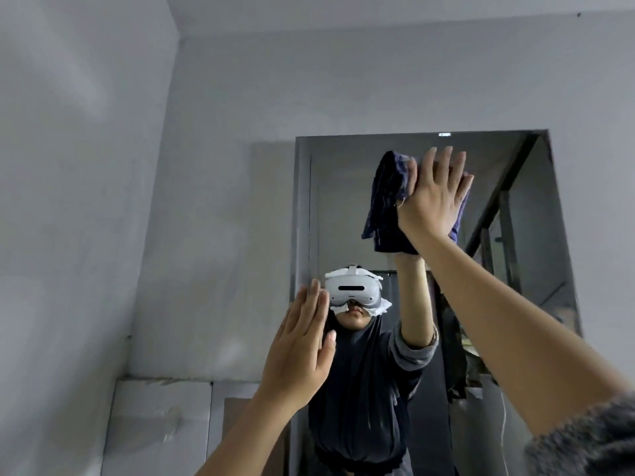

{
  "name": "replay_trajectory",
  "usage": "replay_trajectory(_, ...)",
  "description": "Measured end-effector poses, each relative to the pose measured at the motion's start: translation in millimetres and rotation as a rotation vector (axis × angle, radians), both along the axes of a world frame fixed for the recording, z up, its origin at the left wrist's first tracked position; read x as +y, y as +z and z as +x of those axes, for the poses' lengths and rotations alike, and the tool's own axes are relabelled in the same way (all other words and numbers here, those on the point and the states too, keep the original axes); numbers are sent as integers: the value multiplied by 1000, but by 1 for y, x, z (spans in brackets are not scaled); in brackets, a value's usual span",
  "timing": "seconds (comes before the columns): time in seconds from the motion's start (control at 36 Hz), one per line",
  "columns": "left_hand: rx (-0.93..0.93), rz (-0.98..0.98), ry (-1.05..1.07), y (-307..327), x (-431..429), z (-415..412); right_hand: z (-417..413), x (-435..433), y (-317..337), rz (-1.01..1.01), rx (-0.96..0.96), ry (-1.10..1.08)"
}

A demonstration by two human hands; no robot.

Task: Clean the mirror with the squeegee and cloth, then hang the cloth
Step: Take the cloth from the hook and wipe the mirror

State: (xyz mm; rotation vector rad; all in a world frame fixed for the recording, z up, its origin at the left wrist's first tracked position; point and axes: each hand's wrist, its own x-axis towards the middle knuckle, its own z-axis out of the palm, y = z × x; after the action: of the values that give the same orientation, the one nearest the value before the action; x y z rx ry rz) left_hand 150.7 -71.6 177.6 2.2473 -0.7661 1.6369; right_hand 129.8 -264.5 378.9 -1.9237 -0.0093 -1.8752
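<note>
1. The right hand (433, 197) is open and flat, fingers extended upward, palm pressing the dark blue cloth (386, 204) against the upper area of the mirror (522, 218).
2. The cloth lies between palm and glass, bunched, protruding to the left of the hand and below it.
3. The left hand (299, 348) is open, fingers together, raised at the mirror's left edge, holding nothing.

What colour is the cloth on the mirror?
Dark navy blue cloth, pressed flat by the right hand; head view.
</note>
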Motion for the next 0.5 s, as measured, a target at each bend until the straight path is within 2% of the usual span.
replay_trajectory(0.11, 5, 19, 13, -9, 5, -1, 3, 57, -1, -171, 16, 41)
replay_trajectory(0.28, 16, 5, -2, -20, 7, -2, 11, 116, -9, -500, 64, -63)
replay_trajectory(0.44, 25, -5, -1, -21, 5, -1, 9, 88, -6, -676, 62, -146)
replay_trajectory(0.5, 21, 0, 0, -21, 5, 0, 5, 63, -7, -659, 59, -158)
